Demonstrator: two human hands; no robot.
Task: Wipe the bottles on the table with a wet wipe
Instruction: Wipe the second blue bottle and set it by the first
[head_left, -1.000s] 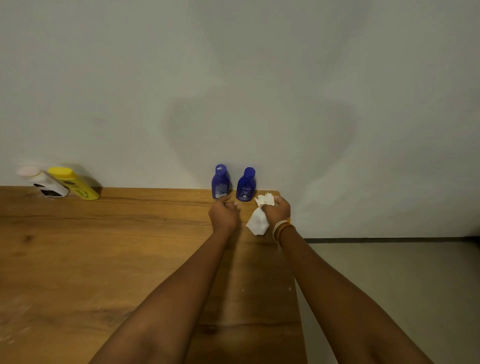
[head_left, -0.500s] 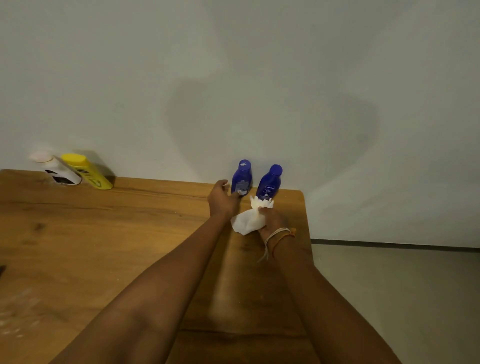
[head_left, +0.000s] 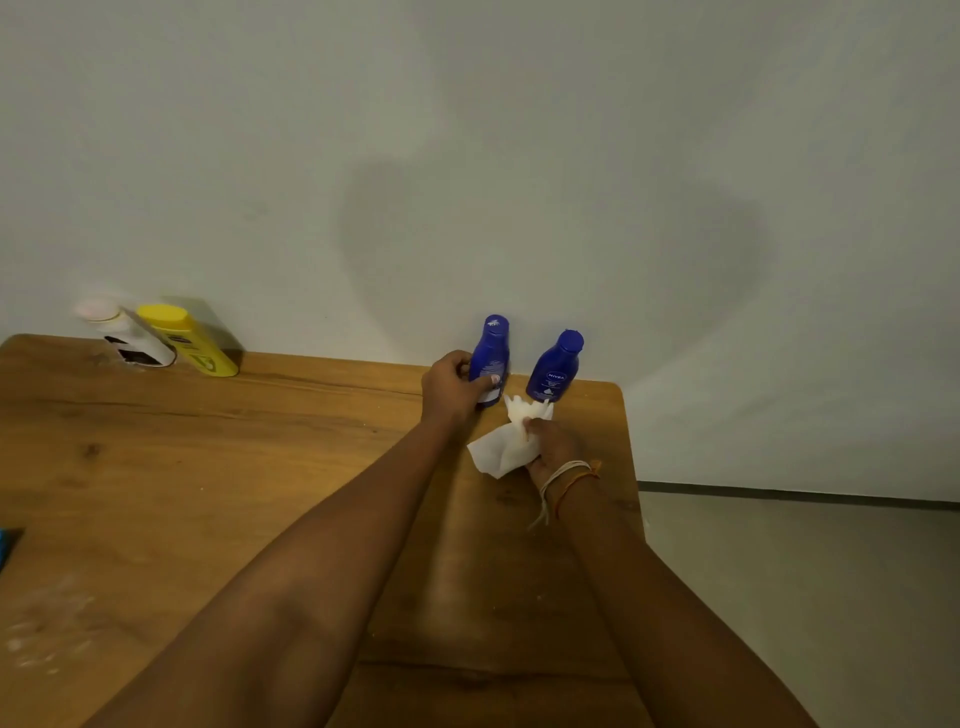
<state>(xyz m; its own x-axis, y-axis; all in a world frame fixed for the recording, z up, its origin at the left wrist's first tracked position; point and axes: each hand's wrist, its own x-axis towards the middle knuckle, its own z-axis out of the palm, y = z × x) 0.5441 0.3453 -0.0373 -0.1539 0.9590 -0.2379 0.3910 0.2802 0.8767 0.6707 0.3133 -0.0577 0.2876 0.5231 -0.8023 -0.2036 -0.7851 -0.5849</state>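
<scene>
Left hand (head_left: 451, 387) wrapped around the left dark-blue plastic lotion bottle (head_left: 490, 358).
Right hand (head_left: 553, 442), just beside that bottle, clutches a crumpled white wet wipe (head_left: 506, 447) over the wooden counter (head_left: 208, 493).

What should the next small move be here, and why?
Probably bring the wet wipe up against the left blue bottle and start rubbing. The left hand already has a grip round that bottle, which stands upright by the wall, while the right hand holds the bunched wipe just in front of it, not yet touching either blue bottle.
</scene>
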